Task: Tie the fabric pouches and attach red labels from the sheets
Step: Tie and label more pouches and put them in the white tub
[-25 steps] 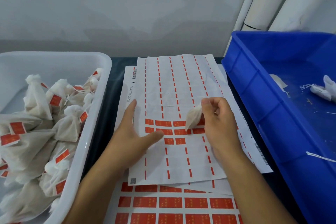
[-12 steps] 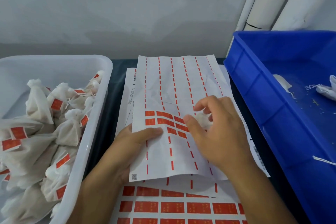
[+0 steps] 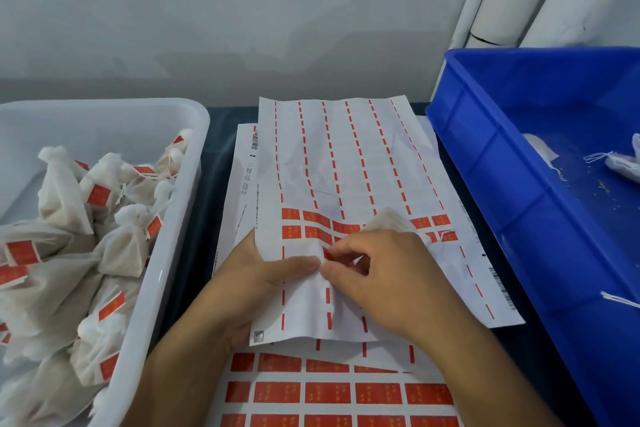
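Left of the hands, a white tub (image 3: 173, 218) holds tied, labelled pouches; right of them a blue crate (image 3: 485, 166) holds a few loose ones. Between, the label sheet (image 3: 346, 156) is pinched by the left hand (image 3: 263, 274), while the right hand (image 3: 388, 274) nips a red label (image 3: 327, 251), a pouch (image 3: 388, 220) tucked behind its fingers. I'd peel slowly, sheet flat
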The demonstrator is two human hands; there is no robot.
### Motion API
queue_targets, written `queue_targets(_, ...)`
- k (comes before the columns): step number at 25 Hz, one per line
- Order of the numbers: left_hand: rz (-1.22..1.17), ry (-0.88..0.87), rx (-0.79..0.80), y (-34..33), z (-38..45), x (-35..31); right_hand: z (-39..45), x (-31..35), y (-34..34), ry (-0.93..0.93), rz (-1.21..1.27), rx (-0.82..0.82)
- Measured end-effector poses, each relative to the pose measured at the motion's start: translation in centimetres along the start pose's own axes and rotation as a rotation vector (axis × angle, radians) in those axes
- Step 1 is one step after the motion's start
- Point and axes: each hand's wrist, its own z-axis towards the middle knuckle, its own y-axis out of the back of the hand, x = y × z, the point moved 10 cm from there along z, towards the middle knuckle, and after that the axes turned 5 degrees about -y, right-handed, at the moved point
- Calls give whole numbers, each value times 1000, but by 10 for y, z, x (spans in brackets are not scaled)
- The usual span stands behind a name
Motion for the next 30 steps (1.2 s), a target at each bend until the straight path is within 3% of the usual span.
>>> queue_targets(12,21,-17,10,-7,-1,-1,6,-5,-5,7,58,-29)
queue_targets(30,43,1,46,-3,-5,-4,8,-6,-10,-19,166,90)
